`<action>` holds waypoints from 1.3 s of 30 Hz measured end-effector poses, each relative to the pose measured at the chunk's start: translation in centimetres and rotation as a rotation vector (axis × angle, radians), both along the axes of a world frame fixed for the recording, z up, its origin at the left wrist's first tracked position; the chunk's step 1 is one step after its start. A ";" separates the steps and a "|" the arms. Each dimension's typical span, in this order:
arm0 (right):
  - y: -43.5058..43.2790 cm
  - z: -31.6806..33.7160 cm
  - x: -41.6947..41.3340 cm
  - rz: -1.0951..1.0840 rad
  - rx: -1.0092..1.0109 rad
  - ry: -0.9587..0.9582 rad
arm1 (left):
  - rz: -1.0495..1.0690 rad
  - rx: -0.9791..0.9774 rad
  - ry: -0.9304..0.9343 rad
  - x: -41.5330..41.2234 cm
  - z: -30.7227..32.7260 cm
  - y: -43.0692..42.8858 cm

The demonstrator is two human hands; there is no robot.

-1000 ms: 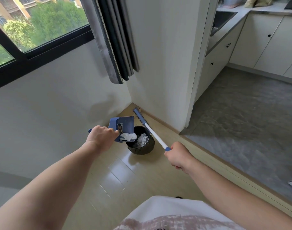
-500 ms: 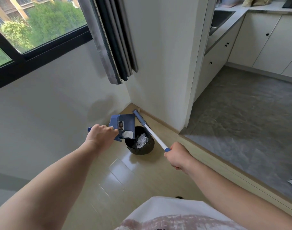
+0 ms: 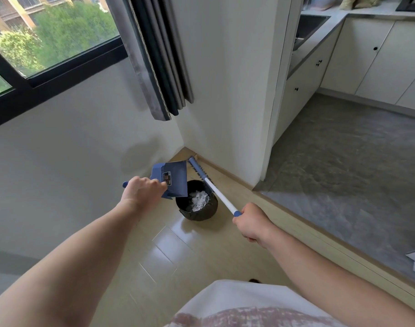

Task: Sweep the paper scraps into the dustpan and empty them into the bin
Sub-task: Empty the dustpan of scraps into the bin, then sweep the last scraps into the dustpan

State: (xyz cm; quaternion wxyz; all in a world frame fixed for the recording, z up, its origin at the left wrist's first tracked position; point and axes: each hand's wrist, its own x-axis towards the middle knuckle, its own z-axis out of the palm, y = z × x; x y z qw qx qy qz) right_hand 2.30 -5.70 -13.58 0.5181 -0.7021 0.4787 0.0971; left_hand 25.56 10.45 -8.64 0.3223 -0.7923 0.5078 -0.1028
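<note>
There is only one view, from a wide-angle camera on the person's head; it looks forward and steeply down into a room corner; both forearms reach out from the bottom edge; the floor [image 3: 182, 251] is near, the window [image 3: 48, 41] stands upper left.

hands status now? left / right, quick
Left hand: closed on the blue dustpan handle, pan tipped over the bin.
Right hand: closed on the end of the broom handle.
</note>
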 end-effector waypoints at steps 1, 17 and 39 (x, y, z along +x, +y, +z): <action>0.0 0.0 0.0 0.000 0.002 -0.001 | 0.008 0.003 -0.001 -0.2 0.0 -0.1; 0.5 0.4 0.0 0.006 0.007 -0.012 | 0.108 -0.031 -0.020 -0.8 1.1 0.4; 1.2 7.6 5.6 0.679 -0.316 0.019 | 0.789 -0.518 0.098 -1.0 2.7 8.9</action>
